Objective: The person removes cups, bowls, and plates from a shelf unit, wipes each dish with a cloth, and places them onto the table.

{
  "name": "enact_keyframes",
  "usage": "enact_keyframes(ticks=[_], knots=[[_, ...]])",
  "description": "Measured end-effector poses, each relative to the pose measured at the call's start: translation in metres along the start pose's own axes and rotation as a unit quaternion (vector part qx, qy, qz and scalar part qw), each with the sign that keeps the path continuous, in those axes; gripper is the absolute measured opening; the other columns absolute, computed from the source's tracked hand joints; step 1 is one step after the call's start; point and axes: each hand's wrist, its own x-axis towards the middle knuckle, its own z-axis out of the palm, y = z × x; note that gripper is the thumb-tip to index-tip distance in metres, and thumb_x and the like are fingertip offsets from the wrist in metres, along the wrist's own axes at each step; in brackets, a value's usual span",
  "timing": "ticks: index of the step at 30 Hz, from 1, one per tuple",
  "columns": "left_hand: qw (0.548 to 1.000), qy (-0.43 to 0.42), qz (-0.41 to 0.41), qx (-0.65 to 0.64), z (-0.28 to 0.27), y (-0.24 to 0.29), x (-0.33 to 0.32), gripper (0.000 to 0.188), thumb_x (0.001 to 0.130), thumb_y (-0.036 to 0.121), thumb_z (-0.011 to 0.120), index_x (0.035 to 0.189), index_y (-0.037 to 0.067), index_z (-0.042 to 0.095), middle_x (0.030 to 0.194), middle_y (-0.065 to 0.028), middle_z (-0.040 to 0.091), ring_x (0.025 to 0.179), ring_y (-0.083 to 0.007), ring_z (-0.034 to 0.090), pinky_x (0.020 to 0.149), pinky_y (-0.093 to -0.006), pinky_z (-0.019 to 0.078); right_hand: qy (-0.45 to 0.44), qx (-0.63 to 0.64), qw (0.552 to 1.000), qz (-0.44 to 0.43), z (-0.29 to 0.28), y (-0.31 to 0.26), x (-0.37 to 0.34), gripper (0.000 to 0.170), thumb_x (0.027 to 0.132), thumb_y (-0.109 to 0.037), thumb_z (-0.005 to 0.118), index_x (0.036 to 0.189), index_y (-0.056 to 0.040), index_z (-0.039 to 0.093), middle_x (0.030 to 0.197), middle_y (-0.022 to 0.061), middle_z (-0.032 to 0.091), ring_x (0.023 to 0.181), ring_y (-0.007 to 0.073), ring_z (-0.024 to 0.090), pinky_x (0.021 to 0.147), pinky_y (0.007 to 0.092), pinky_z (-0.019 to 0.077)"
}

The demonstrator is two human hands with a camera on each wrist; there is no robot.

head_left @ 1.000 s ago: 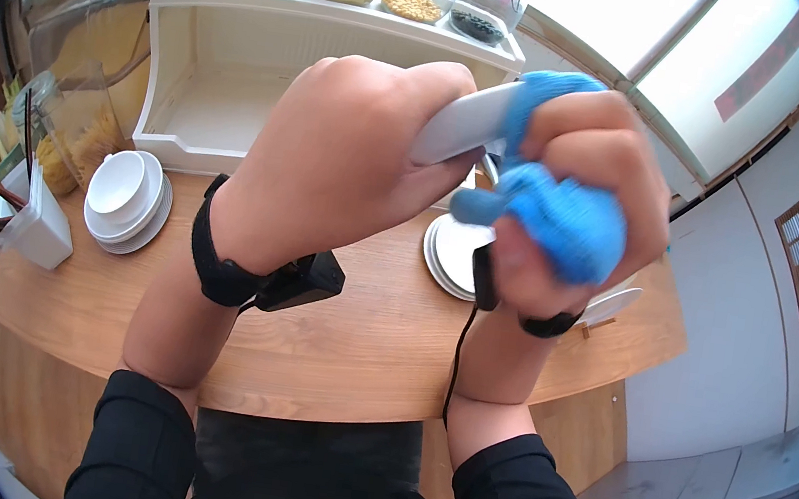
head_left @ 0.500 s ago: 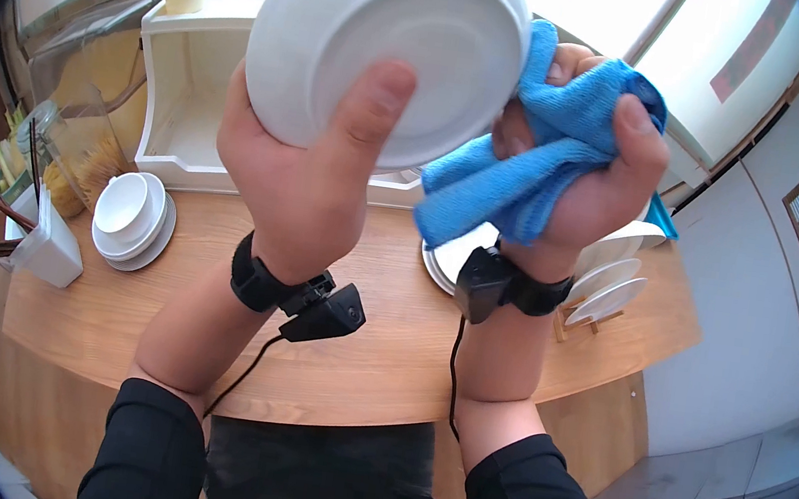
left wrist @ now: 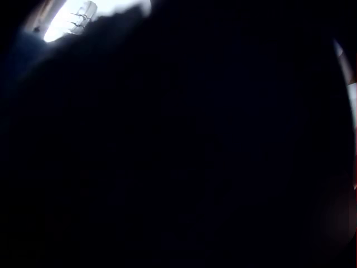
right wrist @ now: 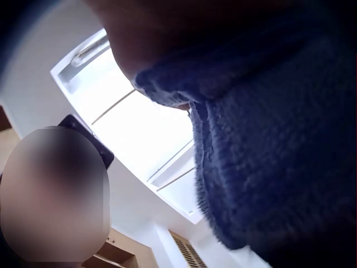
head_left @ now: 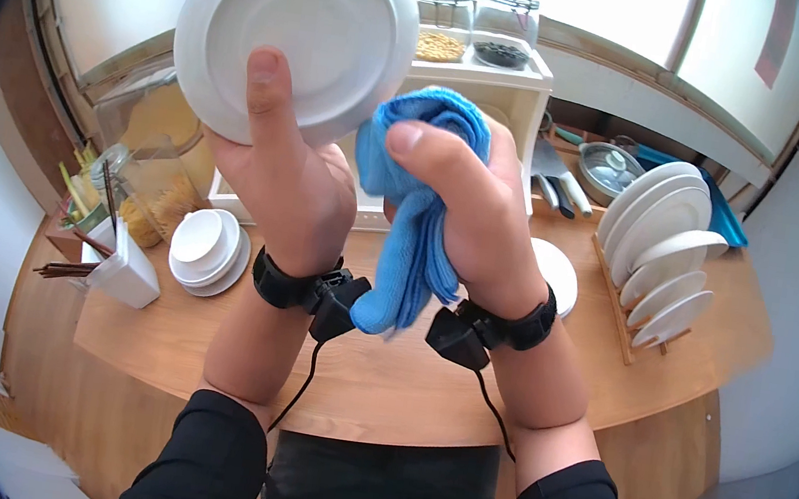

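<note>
In the head view my left hand point(head_left: 291, 190) grips a white plate point(head_left: 323, 22) by its lower rim, the thumb lying across the flat middle. The plate is raised high above the table and tilted to face the camera. Beside it, my right hand point(head_left: 480, 210) holds a bunched blue cloth point(head_left: 422, 152), with the thumb pressed on top and a fold hanging below. Dark folds of the cloth point(right wrist: 262, 151) fill much of the right wrist view. Nearly all of the left wrist view is blocked by something dark.
White plates point(head_left: 661, 218) stand in a wooden rack at the right. Stacked bowls and plates point(head_left: 207, 255) sit at the left beside a white chopstick holder point(head_left: 129, 270). Another white plate point(head_left: 555, 278) lies behind my right wrist. Knives point(head_left: 564, 190) and a lidded pot point(head_left: 610, 166) are farther back.
The plate has turned from edge-on to face the camera and moved left. My right hand, earlier wrapping the cloth at the rim, has come down and away with the cloth bunched.
</note>
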Motion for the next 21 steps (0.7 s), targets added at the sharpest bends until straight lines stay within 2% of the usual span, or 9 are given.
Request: enact_keyframes(ticks=[4, 7, 9, 11, 14, 16, 19, 20, 21], knots=[[0.999, -0.044, -0.005, 0.018, -0.009, 0.009, 0.019, 0.058, 0.105, 0.028, 0.075, 0.15, 0.002, 0.05, 0.144, -0.0141, 0.061, 0.129, -0.0256, 0.063, 0.109, -0.0402, 0.0533, 0.11, 0.021, 0.993, -0.036, -0.014, 0.0, 0.011, 0.052, 0.102, -0.05, 0.06, 0.099, 0.0002, 0.072, 0.067, 0.0073, 0.064, 0.053, 0.013, 0.057, 0.049, 0.0261, 0.0433], [0.995, -0.095, -0.012, 0.033, -0.025, 0.016, 0.027, 0.048, 0.097, 0.017, 0.084, 0.137, 0.002, 0.062, 0.135, -0.0141, 0.068, 0.121, -0.025, 0.069, 0.103, -0.0402, 0.0565, 0.069, 0.065, 0.995, -0.021, -0.049, -0.005, 0.02, 0.063, 0.106, -0.06, 0.056, 0.105, 0.001, 0.072, 0.072, 0.0076, 0.068, 0.055, 0.0138, 0.063, 0.049, 0.0251, 0.0476], [0.85, -0.443, 0.173, 0.225, -0.042, 0.03, 0.039, 0.033, 0.085, 0.004, 0.092, 0.111, 0.003, 0.072, 0.117, -0.015, 0.077, 0.105, -0.025, 0.075, 0.092, -0.0404, 0.0606, 0.052, 0.11, 0.993, -0.009, -0.061, -0.007, 0.024, 0.068, 0.106, -0.065, 0.056, 0.111, 0.001, 0.071, 0.079, 0.0078, 0.072, 0.06, 0.0148, 0.068, 0.052, 0.0258, 0.0532], [0.778, -0.468, 0.319, 0.271, -0.015, 0.029, 0.041, 0.022, 0.076, 0.001, 0.089, 0.086, 0.008, 0.071, 0.096, -0.0081, 0.08, 0.083, -0.0265, 0.077, 0.073, -0.0338, 0.0612, -0.014, 0.133, 0.991, 0.011, -0.083, -0.002, 0.026, 0.082, 0.102, -0.076, 0.055, 0.13, 0.001, 0.066, 0.098, 0.0095, 0.078, 0.081, 0.0173, 0.079, 0.071, 0.028, 0.066], [0.779, -0.493, 0.282, 0.264, -0.012, 0.034, 0.039, 0.023, 0.074, 0.001, 0.088, 0.084, 0.009, 0.069, 0.099, -0.0067, 0.08, 0.088, -0.0279, 0.076, 0.079, -0.0371, 0.0609, 0.039, 0.082, 0.996, 0.001, -0.075, -0.001, 0.025, 0.072, 0.101, -0.064, 0.066, 0.132, 0.0002, 0.066, 0.105, 0.0123, 0.077, 0.093, 0.0194, 0.079, 0.082, 0.0316, 0.0663], [0.717, -0.549, 0.297, 0.31, -0.012, 0.043, 0.044, 0.027, 0.073, 0.001, 0.091, 0.093, 0.008, 0.074, 0.118, -0.0141, 0.079, 0.11, -0.0315, 0.076, 0.088, -0.0397, 0.0605, 0.023, 0.049, 0.999, 0.004, -0.076, 0.002, 0.025, 0.061, 0.095, -0.043, 0.075, 0.136, -0.0004, 0.062, 0.116, 0.0165, 0.075, 0.103, 0.0241, 0.077, 0.091, 0.0344, 0.0652], [0.775, -0.474, 0.259, 0.328, -0.01, 0.046, 0.04, 0.032, 0.068, 0.009, 0.095, 0.095, 0.01, 0.078, 0.136, -0.0161, 0.072, 0.128, -0.0336, 0.069, 0.103, -0.0435, 0.0561, 0.02, 0.106, 0.994, 0.012, -0.065, -0.006, 0.022, 0.06, 0.087, -0.026, 0.072, 0.139, -0.0012, 0.058, 0.123, 0.0185, 0.072, 0.107, 0.0284, 0.076, 0.094, 0.0361, 0.0645], [0.743, -0.475, 0.272, 0.386, -0.017, 0.045, 0.044, 0.061, 0.065, 0.015, 0.099, 0.123, 0.013, 0.078, 0.157, -0.0169, 0.056, 0.144, -0.0354, 0.056, 0.118, -0.047, 0.0478, 0.096, 0.142, 0.985, -0.015, -0.053, -0.006, 0.019, 0.043, 0.088, -0.015, 0.064, 0.125, 0.0052, 0.067, 0.103, 0.0122, 0.074, 0.086, 0.0198, 0.075, 0.081, 0.0335, 0.0641], [0.744, -0.475, 0.273, 0.384, -0.015, 0.039, 0.04, 0.061, 0.065, 0.015, 0.099, 0.123, 0.013, 0.078, 0.157, -0.0169, 0.056, 0.144, -0.0354, 0.056, 0.118, -0.047, 0.0478, 0.096, 0.141, 0.985, -0.016, -0.054, -0.004, 0.02, 0.043, 0.088, -0.015, 0.064, 0.125, 0.0052, 0.067, 0.103, 0.0122, 0.074, 0.086, 0.0198, 0.075, 0.081, 0.0335, 0.0641]])
